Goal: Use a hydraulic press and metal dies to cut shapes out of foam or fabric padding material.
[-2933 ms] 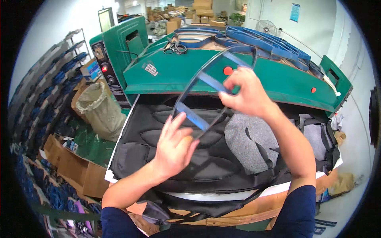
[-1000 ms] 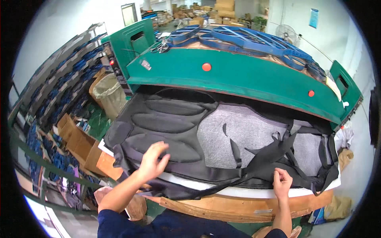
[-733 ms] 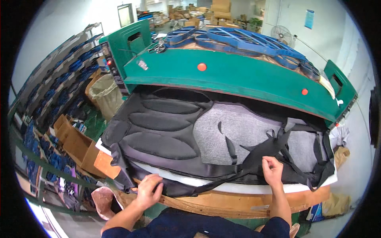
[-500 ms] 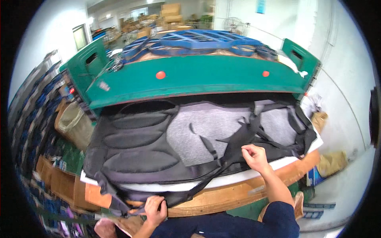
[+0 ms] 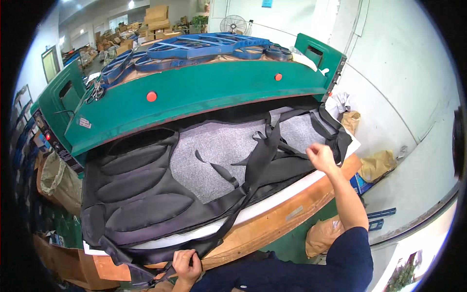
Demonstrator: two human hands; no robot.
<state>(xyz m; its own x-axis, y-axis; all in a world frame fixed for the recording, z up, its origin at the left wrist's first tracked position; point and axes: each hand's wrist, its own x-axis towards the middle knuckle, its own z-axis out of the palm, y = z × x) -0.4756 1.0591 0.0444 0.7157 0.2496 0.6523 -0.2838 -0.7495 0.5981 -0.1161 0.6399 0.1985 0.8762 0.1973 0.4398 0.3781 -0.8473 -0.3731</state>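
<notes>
A large black padded fabric piece (image 5: 146,211) lies spread over a white sheet (image 5: 272,208) on a wooden board. Long oval pads fill its left part; mottled grey panels (image 5: 209,155) and loose black straps (image 5: 260,165) cover the middle and right. At the board's front edge my left hand (image 5: 187,265) is closed on a black strap that hangs over the edge. My right hand (image 5: 321,158) is closed above the front right of the piece, fingers bunched together. What it holds, if anything, is hidden.
Behind the fabric stands a green press (image 5: 209,90) with red buttons, blue frames (image 5: 209,46) lying on top. The board's wooden edge (image 5: 277,221) faces me. Left stand a lined bin (image 5: 61,180) and a cardboard box (image 5: 73,267); paper bags (image 5: 377,165) lie right by the wall.
The view has swung to the right. My right hand has moved toward the right end of the fabric piece. My left hand stays low at the front edge.
</notes>
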